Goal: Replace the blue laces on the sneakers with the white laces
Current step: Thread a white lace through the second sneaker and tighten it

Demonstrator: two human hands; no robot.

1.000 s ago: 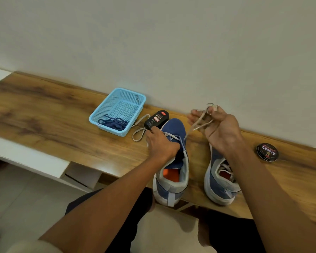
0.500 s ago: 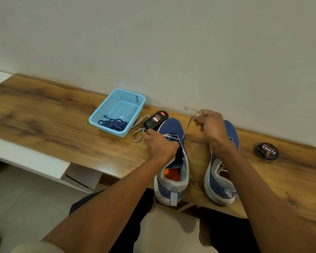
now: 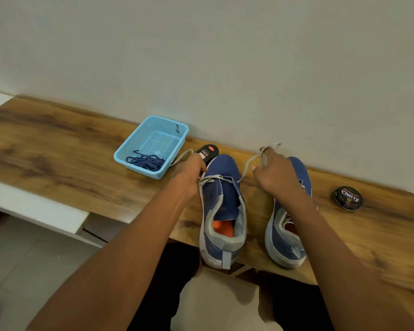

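Relacing left shoe (image 3: 221, 204), white lace (image 3: 246, 163).
Both hands (image 3: 189, 173) (image 3: 276, 174) pinch lace ends; "Cherry" tin (image 3: 348, 198) right, "Cherry" bottle (image 3: 207, 154) behind (blue laces (image 3: 146, 162) in basket (image 3: 153, 130)).

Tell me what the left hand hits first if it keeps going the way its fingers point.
Probably the black Cherry polish bottle. The left hand, pinching the white lace beside the left sneaker's toe, points away towards the wall, and the bottle lies just past its fingertips. Depth is unclear from this single view.

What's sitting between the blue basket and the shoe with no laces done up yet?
In the head view, a black Cherry polish bottle lies between the basket and the left sneaker, along with one end of the white lace.
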